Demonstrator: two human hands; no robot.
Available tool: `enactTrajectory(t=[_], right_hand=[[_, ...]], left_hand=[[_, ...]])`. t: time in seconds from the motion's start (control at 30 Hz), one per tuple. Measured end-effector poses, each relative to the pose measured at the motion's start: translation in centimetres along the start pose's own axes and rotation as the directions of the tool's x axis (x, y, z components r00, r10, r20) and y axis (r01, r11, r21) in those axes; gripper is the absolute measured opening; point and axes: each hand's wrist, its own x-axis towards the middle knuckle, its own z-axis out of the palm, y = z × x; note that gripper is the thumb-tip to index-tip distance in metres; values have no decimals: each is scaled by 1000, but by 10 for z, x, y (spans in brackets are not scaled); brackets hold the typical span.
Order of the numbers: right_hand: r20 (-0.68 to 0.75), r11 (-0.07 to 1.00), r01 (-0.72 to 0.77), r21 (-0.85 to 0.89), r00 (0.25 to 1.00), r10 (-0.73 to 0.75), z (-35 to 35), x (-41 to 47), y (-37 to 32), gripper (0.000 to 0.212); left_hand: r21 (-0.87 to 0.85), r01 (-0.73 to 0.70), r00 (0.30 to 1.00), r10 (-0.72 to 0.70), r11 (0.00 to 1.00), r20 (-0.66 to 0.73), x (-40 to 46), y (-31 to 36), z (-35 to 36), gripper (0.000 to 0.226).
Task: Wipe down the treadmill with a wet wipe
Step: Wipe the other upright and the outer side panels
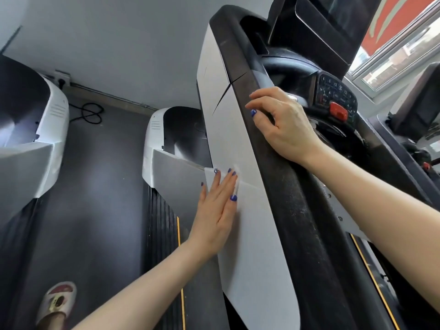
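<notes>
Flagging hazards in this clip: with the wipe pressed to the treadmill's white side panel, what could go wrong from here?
1. The left hand presses the wet wipe with flat fingers only, so it could slip from under them and drop.
2. The right hand grips the black handrail close to the console with its red stop button; a shifted grip might bump the controls.
3. The person leans in from beside the machine in a loose slipper, so footing may be unsteady.

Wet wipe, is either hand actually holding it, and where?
Left hand presses the wet wipe flat against the white side panel with straight fingers, no grip. Right hand grips the black handrail.
</notes>
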Motion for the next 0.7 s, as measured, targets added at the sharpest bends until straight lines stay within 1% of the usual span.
enactTrajectory(t=[0.1,0.17,0.23,0.3,0.37,0.43,0.53,0.63,0.7], right_hand=[[-2,1000,-23,-5,1000,23,0,2,1,24],[-29,1000,-22,-6,999,22,1,1,2,23],[-73,1000,-18,6,997,18,3,0,3,22],[-129,999,-25,33,991,29,3,0,4,22],[-167,998,-36,53,985,45,3,-1,3,23],[-203,996,-49,73,977,63,2,-1,3,25],[-251,993,-69,96,964,91,2,-3,5,26],[-264,993,-72,96,960,95,3,-2,6,26],[-264,993,-71,94,960,93,3,-1,5,27]], left_hand=[[-5,132,991,-132,991,3,22,-11,-9,59],[-35,166,986,-166,985,4,27,-8,-11,62],[-78,116,993,-116,990,4,19,6,-7,66],[-111,-5,1000,5,994,3,2,24,1,61],[-123,-119,992,122,985,15,-15,37,9,57],[-111,-192,980,197,975,35,-22,43,12,56],[-93,-231,970,237,968,57,0,44,2,56],[-57,-176,984,177,983,26,52,48,-11,57],[-41,-154,988,154,987,1,68,51,-15,59]])
